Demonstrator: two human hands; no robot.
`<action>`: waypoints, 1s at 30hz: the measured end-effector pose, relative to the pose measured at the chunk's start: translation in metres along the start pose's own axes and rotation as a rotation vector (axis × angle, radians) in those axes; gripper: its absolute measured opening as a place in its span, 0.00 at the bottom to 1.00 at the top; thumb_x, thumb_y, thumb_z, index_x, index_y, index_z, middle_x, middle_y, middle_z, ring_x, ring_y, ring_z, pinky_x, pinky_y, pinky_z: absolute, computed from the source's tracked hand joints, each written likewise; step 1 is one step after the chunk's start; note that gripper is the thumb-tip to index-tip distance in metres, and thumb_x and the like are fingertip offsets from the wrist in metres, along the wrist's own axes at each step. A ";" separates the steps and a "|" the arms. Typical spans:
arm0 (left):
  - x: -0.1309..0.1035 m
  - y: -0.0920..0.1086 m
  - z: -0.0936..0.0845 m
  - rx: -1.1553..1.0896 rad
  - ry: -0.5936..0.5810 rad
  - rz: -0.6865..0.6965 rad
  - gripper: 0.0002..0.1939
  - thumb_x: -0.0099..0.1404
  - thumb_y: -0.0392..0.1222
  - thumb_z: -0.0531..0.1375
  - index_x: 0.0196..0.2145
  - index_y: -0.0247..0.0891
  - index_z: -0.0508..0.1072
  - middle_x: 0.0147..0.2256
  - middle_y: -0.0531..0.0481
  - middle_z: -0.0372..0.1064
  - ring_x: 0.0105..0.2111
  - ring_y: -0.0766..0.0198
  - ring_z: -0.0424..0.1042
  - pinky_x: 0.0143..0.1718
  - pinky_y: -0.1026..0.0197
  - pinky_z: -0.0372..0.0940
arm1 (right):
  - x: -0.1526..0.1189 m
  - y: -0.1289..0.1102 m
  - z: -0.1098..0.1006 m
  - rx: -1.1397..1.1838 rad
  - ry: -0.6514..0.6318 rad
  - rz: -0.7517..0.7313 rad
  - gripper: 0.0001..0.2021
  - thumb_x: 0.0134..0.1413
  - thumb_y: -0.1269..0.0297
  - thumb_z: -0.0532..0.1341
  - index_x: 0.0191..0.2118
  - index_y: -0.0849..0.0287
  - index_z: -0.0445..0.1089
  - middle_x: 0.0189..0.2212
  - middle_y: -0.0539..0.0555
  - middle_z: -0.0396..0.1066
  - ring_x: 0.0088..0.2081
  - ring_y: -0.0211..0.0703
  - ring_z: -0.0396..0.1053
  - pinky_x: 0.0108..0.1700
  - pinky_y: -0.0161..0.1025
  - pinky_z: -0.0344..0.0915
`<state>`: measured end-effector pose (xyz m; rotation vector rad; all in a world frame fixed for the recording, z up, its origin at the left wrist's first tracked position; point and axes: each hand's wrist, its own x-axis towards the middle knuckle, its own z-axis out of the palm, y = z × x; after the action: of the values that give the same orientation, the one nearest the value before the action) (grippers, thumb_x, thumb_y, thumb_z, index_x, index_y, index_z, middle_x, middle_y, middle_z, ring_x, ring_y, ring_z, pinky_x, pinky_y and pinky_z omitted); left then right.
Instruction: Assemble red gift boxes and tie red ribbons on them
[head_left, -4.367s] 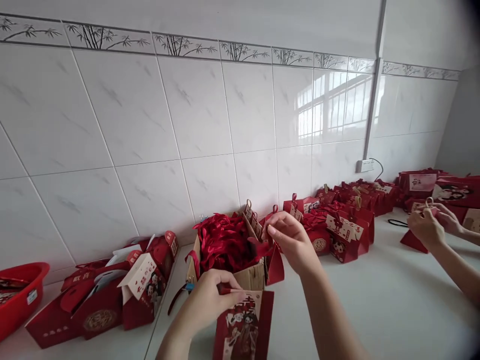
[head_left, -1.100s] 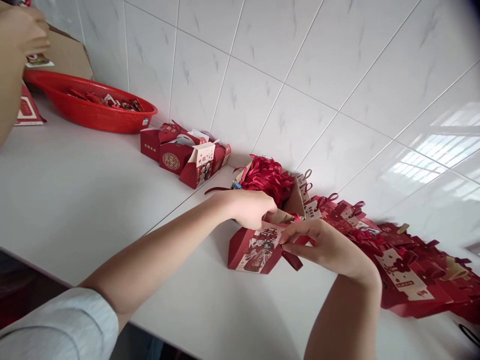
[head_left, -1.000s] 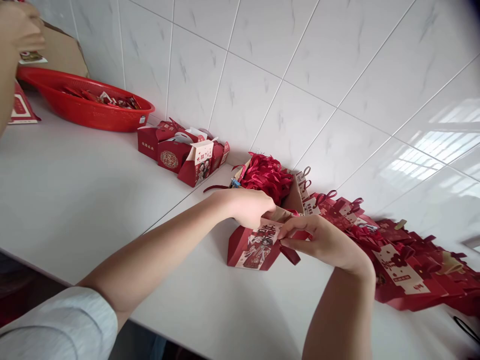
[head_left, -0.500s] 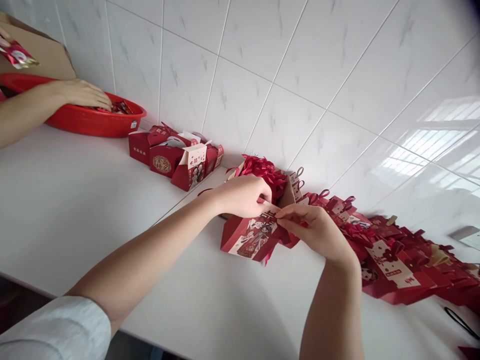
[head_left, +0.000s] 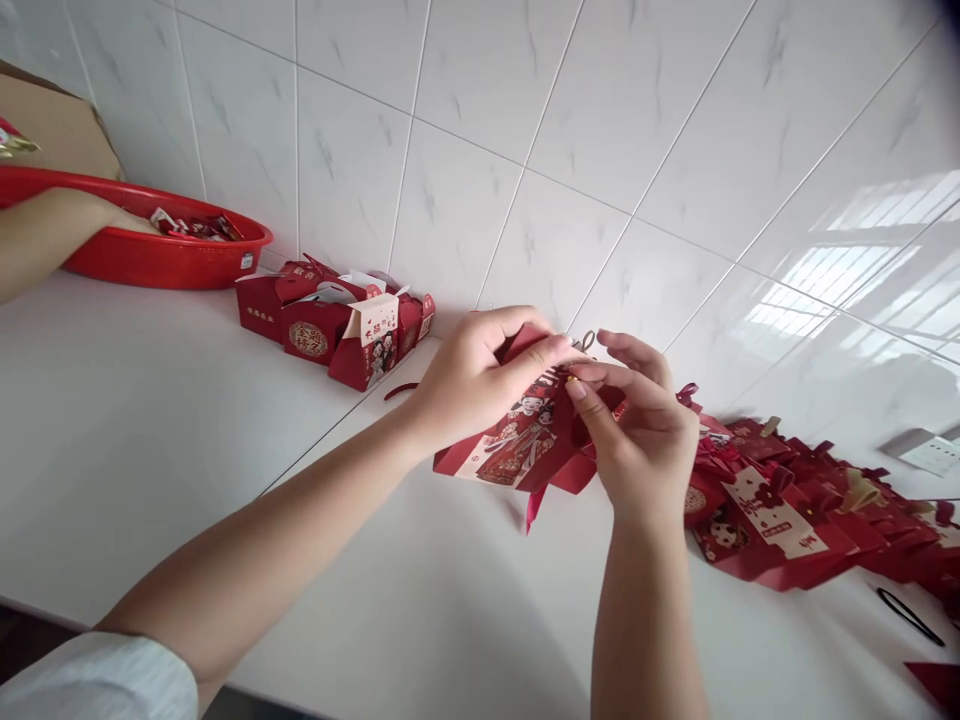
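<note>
A red gift box (head_left: 517, 440) with a printed couple on its front is held at its top by both hands, slightly tilted over the white table. My left hand (head_left: 480, 380) grips the upper left edge between thumb and fingers. At the upper right edge my right hand (head_left: 637, 420) pinches a tiny gold-coloured piece with thumb and forefinger, its other fingers raised. A pink-red ribbon end (head_left: 535, 508) hangs below the box. What lies behind the box is mostly hidden by my hands.
Several red boxes (head_left: 307, 335) stand at the wall, left of centre. Beyond them is a red basin (head_left: 165, 262) of small packets, with another person's arm (head_left: 52, 235) reaching in. Many red boxes (head_left: 817, 510) are heaped on the right, near a black loop (head_left: 909, 615).
Both hands have risen a little with the box, and my right hand's outer fingers have spread. The other person's hand has moved left in the basin. The view has shifted slightly.
</note>
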<state>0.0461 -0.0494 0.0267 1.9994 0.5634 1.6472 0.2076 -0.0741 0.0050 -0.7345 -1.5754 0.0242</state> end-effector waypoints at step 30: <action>-0.014 -0.005 0.016 0.152 0.017 0.067 0.44 0.48 0.49 0.73 0.54 0.43 0.51 0.51 0.41 0.59 0.52 0.52 0.66 0.52 0.52 0.66 | -0.001 -0.007 0.000 0.179 0.258 0.266 0.12 0.44 0.65 0.71 0.27 0.54 0.65 0.25 0.49 0.68 0.27 0.40 0.69 0.30 0.40 0.69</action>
<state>0.0590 -0.0550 0.0100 2.1352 0.6523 1.7082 0.2041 -0.0803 0.0075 -0.7680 -1.2058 0.2534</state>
